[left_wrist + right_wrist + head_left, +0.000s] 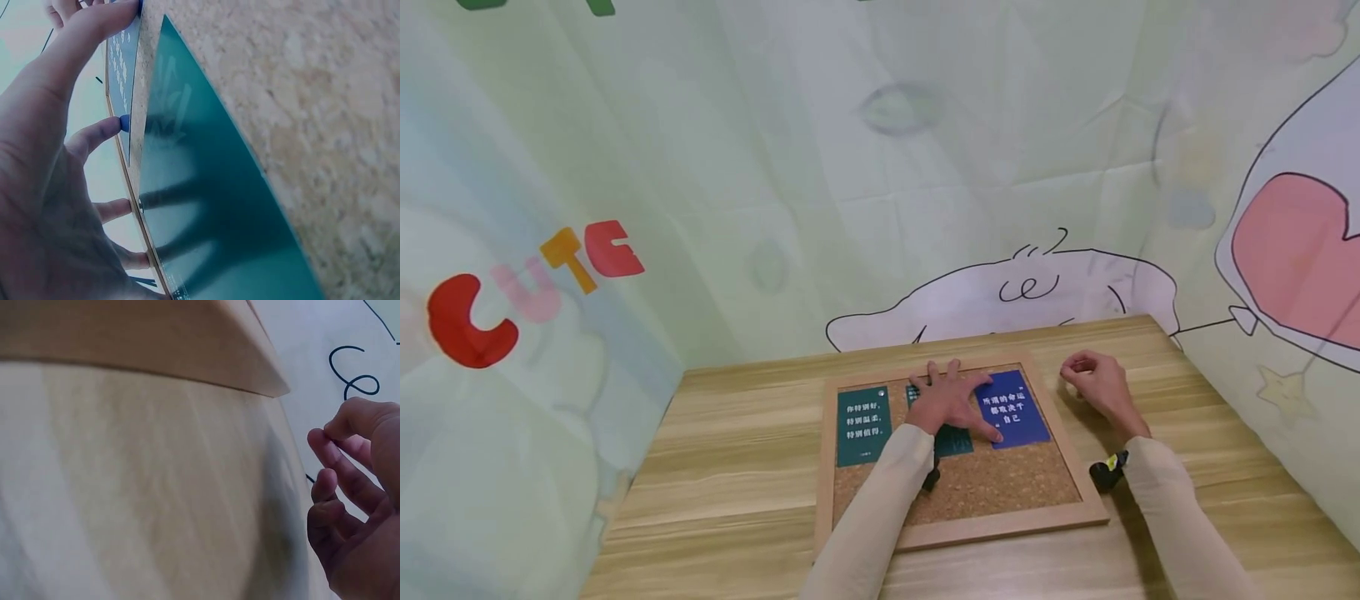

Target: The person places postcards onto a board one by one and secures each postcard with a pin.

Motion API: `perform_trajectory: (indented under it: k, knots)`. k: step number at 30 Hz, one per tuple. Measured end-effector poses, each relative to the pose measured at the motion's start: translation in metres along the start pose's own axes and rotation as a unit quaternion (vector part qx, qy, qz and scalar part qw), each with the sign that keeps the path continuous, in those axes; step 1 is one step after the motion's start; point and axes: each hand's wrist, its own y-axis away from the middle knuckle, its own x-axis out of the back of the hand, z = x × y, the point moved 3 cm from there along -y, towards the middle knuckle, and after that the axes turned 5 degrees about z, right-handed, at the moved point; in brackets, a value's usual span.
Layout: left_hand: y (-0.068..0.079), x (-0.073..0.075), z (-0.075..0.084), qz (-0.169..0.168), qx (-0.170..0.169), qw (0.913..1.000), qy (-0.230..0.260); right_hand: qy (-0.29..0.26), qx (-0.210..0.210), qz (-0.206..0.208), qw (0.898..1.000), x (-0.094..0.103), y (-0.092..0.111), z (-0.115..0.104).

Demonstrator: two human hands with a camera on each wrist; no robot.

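Observation:
A cork board point(992, 487) in a light wood frame lies on the table, bearing three cards with white writing. My left hand point(950, 402) spreads over its upper part, with the thumb and a fingertip pressing on the blue card point(1018, 421) at the right. Under this hand lies the middle green card point(206, 187), partly covered. The left green card point(863, 429) has a small pale round pin at its top right corner. My right hand point(1096, 382) hovers right of the frame, fingers curled, thumb tip against the index fingertip point(317, 439); nothing shows between them.
The wood-grain table point(730, 467) extends to both sides of the board. Behind it hangs a printed cloth point(760, 167) with cartoon drawings and coloured letters. A black wrist device point(1107, 472) sits at the right cuff.

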Motion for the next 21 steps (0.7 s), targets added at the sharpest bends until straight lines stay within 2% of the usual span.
perform_trajectory:
  k: [15,21]
  knots:
    - [-0.001,0.000,0.001,-0.001,0.003,1.0000,0.007,0.027,0.020,-0.078,0.996,-0.013,-0.014,-0.018]
    - [-0.002,0.000,0.000,-0.003,0.002,1.0000,0.004,0.062,0.030,-0.134,0.989,-0.023,-0.021,-0.033]
